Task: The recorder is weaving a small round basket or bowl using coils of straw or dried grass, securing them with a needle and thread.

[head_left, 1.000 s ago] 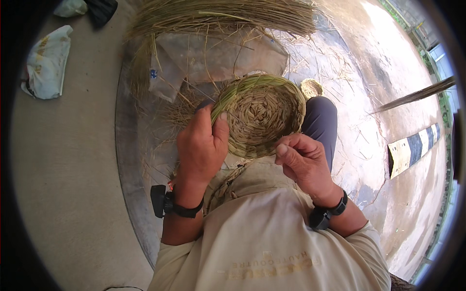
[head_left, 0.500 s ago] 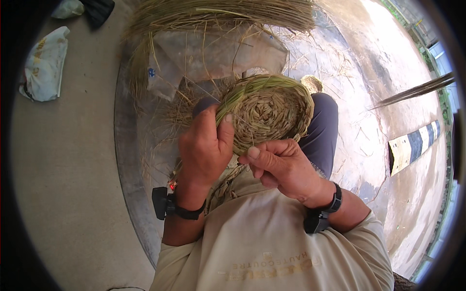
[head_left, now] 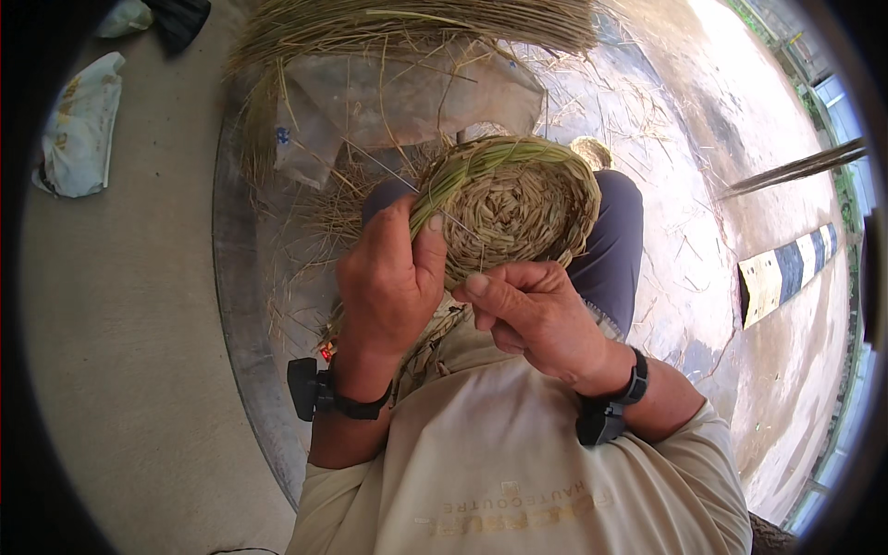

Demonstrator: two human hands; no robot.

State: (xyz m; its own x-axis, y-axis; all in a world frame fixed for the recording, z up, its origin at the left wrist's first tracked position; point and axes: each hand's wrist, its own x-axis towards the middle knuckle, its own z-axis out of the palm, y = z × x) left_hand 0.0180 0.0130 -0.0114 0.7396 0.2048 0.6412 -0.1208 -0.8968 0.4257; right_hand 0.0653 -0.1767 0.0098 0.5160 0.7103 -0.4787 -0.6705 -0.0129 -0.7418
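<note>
A round, shallow basket (head_left: pixel 513 208) of coiled, woven straw, greenish along its rim, is held tilted above my lap with its inside toward me. My left hand (head_left: pixel 393 268) is closed on its left rim, thumb inside and fingers behind the wall, mostly hidden. A thin, straight, needle-like line (head_left: pixel 384 165) crosses the rim beside that thumb; its short inner end shows inside the basket. At the near edge, my right hand (head_left: pixel 536 310) pinches a fine strand (head_left: pixel 482 263) between thumb and forefinger. What the strand joins is too fine to make out.
A large bundle of straw (head_left: pixel 416 35) lies beyond the basket, over a translucent plastic sheet (head_left: pixel 407 92). A small woven piece (head_left: pixel 592 151) sits past my right knee. A white bag (head_left: pixel 83 125) lies at far left, a striped block (head_left: pixel 786 273) at right.
The needle-like line shows more clearly across the left rim, with its end inside the basket. My right hand has barely shifted left; both hands keep their holds.
</note>
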